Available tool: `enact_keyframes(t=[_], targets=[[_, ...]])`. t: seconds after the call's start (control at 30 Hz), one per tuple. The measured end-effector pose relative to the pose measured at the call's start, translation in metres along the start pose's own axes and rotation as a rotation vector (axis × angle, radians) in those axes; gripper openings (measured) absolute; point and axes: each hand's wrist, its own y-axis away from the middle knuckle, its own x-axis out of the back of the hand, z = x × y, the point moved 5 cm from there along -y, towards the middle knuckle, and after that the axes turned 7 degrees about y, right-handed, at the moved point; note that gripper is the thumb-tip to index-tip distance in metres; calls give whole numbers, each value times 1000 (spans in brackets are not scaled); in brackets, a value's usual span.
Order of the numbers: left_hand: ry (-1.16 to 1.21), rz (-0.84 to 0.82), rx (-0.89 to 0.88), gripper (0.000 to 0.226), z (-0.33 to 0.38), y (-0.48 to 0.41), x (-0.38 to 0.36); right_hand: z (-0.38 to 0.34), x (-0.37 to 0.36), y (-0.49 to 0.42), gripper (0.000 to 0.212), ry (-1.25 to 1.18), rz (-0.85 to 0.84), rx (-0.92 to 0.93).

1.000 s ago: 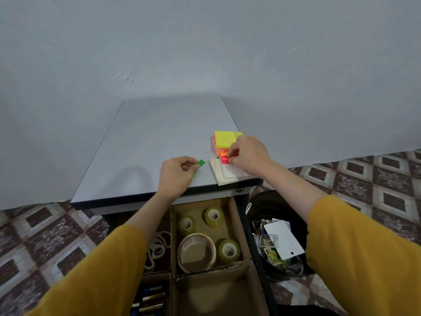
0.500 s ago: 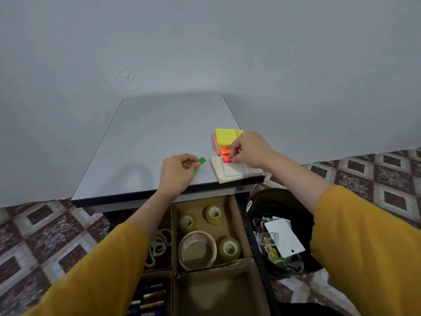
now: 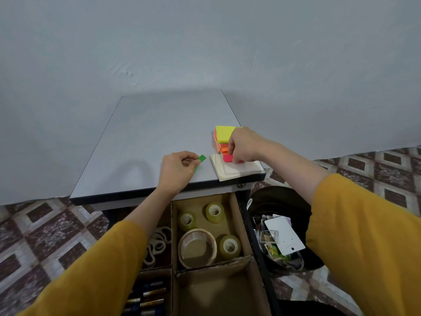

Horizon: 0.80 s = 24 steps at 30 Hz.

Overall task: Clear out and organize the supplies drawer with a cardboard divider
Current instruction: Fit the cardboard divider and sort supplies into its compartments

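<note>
Hands at the tabletop (image 3: pixel 148 133) edge, above the open drawer (image 3: pixel 237 215). Your left hand (image 3: pixel 176 171) rests on the tabletop, its fingers (image 3: pixel 190 158) pinching a small green tab (image 3: pixel 201 158). Your right hand (image 3: pixel 245 144) pinches a pink-red tab (image 3: pixel 228 158) over a cream paper pad (image 3: pixel 237 171) at the front right corner; a yellow and orange sticky-note stack (image 3: pixel 224 134) lies just behind it. Below, the cardboard divider (image 3: pixel 211 269) splits the drawer: four tape rolls (image 3: pixel 197 247) share one compartment, pale rubber bands (image 3: pixel 157 244) lie to its left. A dark bin (image 3: pixel 280 201) of clutter stands at right.
</note>
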Motion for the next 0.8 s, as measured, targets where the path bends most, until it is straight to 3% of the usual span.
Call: enact_keyframes(t=[0.5, 0.8], targets=[[-6, -6, 5, 17, 4, 1, 1, -2, -1, 6, 11, 83, 104, 87], [55, -23, 110, 18, 11, 8, 13, -7, 6, 24, 15, -55, 184, 37]])
